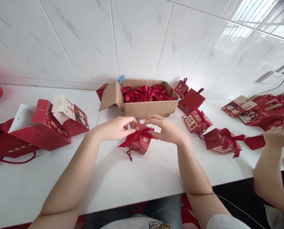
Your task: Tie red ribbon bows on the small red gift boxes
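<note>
Far left on the white surface (pixel 137 178): two big red paper bags (pixel 44 122) lying tipped over, glossy card, white insides showing, cord handles trailing. Stiff-ish but crushable.

Centre, near me: small red gift box (pixel 139 140), folded card, with a red satin ribbon bow (pixel 137 134) on top and a thin cord loop hanging off its near side. I judge it very light, thin-walled, easy to dent; the ribbon is soft and slippery. Best held by the box's side walls or corners, ribbon pinched only at the knot or tails.

My left hand (pixel 115 128) is curled, fingertips pinching at the box top beside the bow. My right hand (pixel 167 128) mirrors it, fingers bent onto the ribbon's right side. Both grip box and bow together; exact finger contact is partly hidden, so it's probably ribbon, not card.

Just behind: open cardboard carton (pixel 144 108), corrugated, flaps out, heaped with loose red ribbons (pixel 148 93).

Right: finished boxes with bows (pixel 218 140), same faceted shape. Further right, a stack of flat printed red cards (pixel 259 113), unfolded.

Far right edge: another person's hand (pixel 278 137), closed around something red.
</note>
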`<state>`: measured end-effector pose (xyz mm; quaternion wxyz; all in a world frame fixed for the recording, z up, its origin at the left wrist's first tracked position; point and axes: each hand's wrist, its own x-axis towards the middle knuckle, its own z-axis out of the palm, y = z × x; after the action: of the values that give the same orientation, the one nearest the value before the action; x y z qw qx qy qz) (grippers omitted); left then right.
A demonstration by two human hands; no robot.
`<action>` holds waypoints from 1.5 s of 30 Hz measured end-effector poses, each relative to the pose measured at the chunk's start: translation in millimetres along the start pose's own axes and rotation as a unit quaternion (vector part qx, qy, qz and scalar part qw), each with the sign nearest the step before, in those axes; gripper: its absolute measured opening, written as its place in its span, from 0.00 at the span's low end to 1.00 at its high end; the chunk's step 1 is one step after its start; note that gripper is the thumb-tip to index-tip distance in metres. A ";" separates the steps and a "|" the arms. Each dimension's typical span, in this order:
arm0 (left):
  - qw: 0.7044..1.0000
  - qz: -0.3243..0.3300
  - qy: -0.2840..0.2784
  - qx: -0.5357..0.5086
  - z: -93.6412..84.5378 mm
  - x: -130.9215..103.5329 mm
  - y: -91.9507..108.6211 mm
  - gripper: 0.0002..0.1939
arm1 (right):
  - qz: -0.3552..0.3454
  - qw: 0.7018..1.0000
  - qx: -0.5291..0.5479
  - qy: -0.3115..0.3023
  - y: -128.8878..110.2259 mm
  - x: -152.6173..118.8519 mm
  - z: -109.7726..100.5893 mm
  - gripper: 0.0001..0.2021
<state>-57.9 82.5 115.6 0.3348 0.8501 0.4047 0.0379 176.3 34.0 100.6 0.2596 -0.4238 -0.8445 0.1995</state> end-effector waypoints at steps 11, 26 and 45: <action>0.998 0.027 0.049 0.024 0.3 7.5 -11.8 0.11 | -0.018 0.999 -0.022 -0.038 10.5 6.1 15.2 0.13; 0.997 0.064 0.034 0.016 3.7 12.7 -20.7 0.09 | 0.029 0.989 -0.037 -0.142 -6.6 2.3 6.8 0.13; 0.998 0.043 0.023 -0.038 4.3 11.3 -14.2 0.10 | 0.057 0.986 -0.051 -0.146 -5.3 -4.4 8.0 0.21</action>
<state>-58.3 94.7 101.4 0.3553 0.8526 0.3733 0.0871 170.5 26.5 96.1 0.0998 -0.4506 -0.8566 0.2306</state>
